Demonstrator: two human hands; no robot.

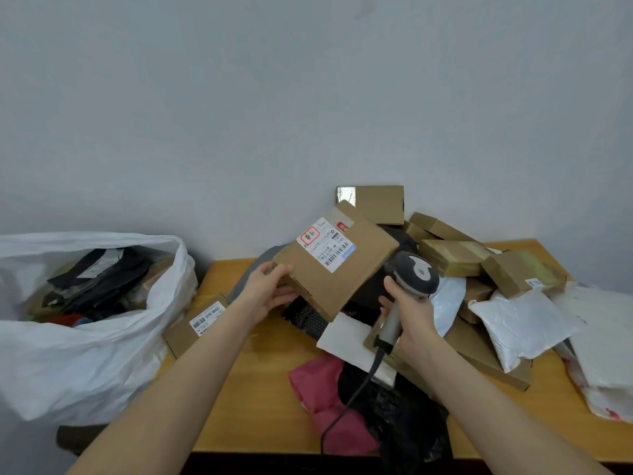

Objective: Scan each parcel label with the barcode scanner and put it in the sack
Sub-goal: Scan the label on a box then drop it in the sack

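My left hand (pixel 270 291) grips the lower left corner of a flat cardboard parcel (pixel 359 272) and holds it tilted above the table, its white barcode label (pixel 327 246) facing me. My right hand (pixel 411 313) holds the grey barcode scanner (pixel 412 274) by its handle, the head just right of the parcel's edge and pointed toward it. The scanner's black cable (pixel 356 392) hangs down across the table. The white sack (pixel 85 337) stands open at the left, with dark bags and parcels inside.
A heap of cardboard boxes (pixel 452 257) and white mailers (pixel 524 320) covers the right side of the wooden table (pixel 260 389). A labelled box (pixel 197 323) lies by the sack. Pink (pixel 329 399) and black bags (pixel 407 416) sit at the front edge.
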